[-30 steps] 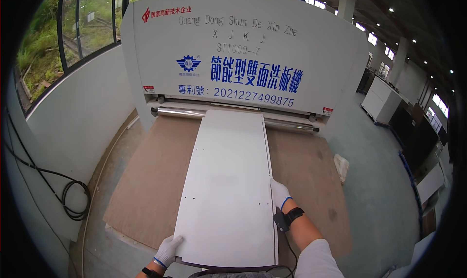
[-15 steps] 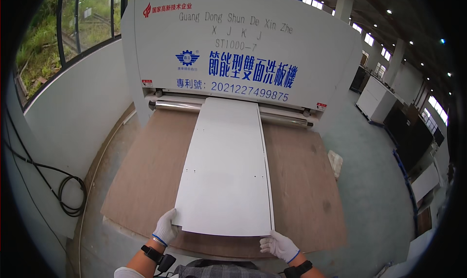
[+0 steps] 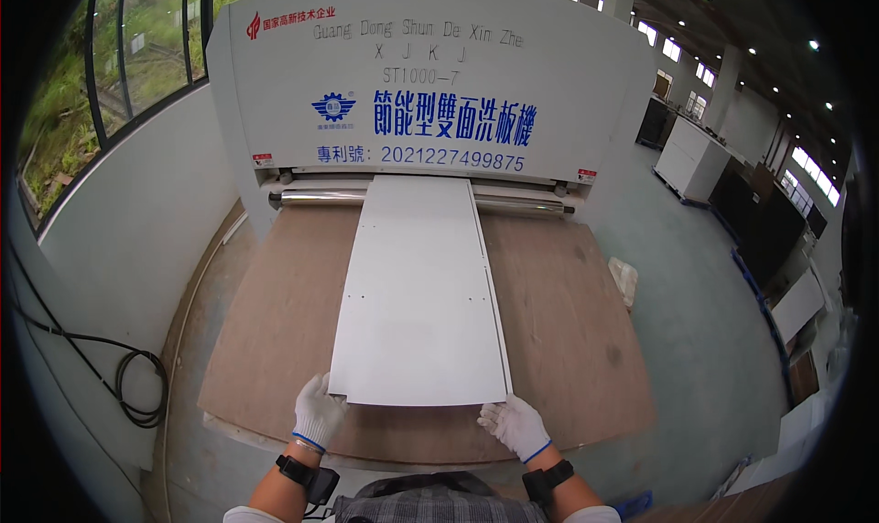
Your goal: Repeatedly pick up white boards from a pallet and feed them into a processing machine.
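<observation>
A long white panel [image 3: 417, 294] with small drilled holes and a groove along its right side runs away from me. Its far end goes under the front of a large white machine [image 3: 275, 92], where I cannot see it. My left hand [image 3: 318, 415], in a white knit glove, grips the near left corner, beside a small notch. At the near right corner my right hand [image 3: 518, 428], gloved alike, holds the edge with its thumb up and fingers curled. A shiny metal roller [image 3: 524, 203] shows on both sides of the panel at the machine's opening.
Beneath the panel lies a wide brown wooden board [image 3: 577, 340]. A black cable [image 3: 137, 390] hangs coiled by the low white wall [image 3: 156, 193] on the left. Stacked dark panels [image 3: 755, 216] stand at the right, past the grey floor. A pale block [image 3: 623, 280] sits beside the board.
The white panel has slid farther into the machine, its near edge now farther from me. Both hands have moved forward with it, still at its corners. The view has shifted slightly.
</observation>
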The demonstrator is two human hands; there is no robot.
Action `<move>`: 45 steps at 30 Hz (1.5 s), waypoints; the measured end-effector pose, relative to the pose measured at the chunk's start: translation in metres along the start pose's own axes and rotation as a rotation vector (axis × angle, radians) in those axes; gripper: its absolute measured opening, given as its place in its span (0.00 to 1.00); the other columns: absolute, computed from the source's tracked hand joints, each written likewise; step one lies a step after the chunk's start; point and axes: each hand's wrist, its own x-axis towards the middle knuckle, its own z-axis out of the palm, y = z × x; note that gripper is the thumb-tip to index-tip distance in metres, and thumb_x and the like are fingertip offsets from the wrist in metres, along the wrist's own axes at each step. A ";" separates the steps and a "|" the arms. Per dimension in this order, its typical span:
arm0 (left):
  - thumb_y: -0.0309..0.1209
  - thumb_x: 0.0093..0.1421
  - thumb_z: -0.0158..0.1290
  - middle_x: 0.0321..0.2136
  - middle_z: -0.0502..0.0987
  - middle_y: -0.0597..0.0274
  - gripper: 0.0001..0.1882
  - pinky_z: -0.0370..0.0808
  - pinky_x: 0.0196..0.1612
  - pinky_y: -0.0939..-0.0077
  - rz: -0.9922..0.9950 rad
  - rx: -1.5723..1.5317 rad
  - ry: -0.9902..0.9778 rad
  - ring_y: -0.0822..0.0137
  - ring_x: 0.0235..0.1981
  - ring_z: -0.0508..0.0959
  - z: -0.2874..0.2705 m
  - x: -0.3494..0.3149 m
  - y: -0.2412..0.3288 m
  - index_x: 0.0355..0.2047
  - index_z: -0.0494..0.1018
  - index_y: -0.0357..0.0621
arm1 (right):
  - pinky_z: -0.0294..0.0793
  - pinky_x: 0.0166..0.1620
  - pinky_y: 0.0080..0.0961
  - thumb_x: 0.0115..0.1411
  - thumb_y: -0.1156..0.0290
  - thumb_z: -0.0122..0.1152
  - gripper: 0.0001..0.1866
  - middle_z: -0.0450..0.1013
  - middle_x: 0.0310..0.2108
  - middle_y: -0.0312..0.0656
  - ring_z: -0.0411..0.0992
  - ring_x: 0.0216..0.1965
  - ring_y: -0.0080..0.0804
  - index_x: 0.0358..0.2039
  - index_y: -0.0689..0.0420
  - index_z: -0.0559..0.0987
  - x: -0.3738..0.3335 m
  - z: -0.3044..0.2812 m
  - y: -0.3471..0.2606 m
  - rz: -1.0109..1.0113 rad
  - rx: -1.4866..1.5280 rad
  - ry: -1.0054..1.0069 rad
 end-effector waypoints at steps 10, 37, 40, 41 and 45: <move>0.41 0.65 0.37 0.50 0.69 0.50 0.26 0.64 0.56 0.64 -0.016 0.007 0.032 0.57 0.52 0.69 -0.006 0.009 0.008 0.53 0.62 0.29 | 0.77 0.41 0.44 0.64 0.60 0.46 0.18 0.72 0.33 0.54 0.73 0.33 0.45 0.40 0.66 0.70 0.012 -0.001 0.006 0.013 -0.006 0.014; 0.25 0.59 0.47 0.56 0.63 0.47 0.25 0.60 0.61 0.65 0.548 1.195 -0.363 0.57 0.59 0.63 0.149 -0.030 -0.141 0.58 0.59 0.34 | 0.74 0.49 0.41 0.65 0.59 0.45 0.20 0.75 0.39 0.47 0.74 0.41 0.42 0.45 0.64 0.73 -0.110 -0.141 0.015 -0.346 0.277 -0.046; 0.27 0.56 0.52 0.50 0.70 0.48 0.23 0.64 0.57 0.66 0.435 1.550 -0.790 0.56 0.54 0.69 0.192 -0.056 -0.225 0.52 0.65 0.34 | 0.75 0.47 0.40 0.65 0.57 0.47 0.20 0.73 0.40 0.48 0.74 0.41 0.42 0.46 0.62 0.71 -0.171 -0.171 0.013 -0.452 0.355 0.116; 0.27 0.56 0.52 0.50 0.70 0.48 0.23 0.64 0.57 0.66 0.389 1.548 -0.879 0.56 0.54 0.69 0.203 -0.065 -0.258 0.52 0.65 0.34 | 0.75 0.47 0.40 0.65 0.57 0.47 0.20 0.73 0.40 0.48 0.74 0.41 0.42 0.46 0.62 0.71 -0.192 -0.182 0.012 -0.522 0.400 0.145; 0.30 0.54 0.55 0.48 0.72 0.47 0.22 0.68 0.53 0.66 0.205 1.490 -1.369 0.53 0.50 0.73 0.245 -0.133 -0.383 0.50 0.68 0.38 | 0.75 0.48 0.38 0.64 0.58 0.47 0.20 0.73 0.41 0.47 0.73 0.41 0.41 0.46 0.63 0.71 -0.272 -0.220 0.017 -0.728 0.482 0.225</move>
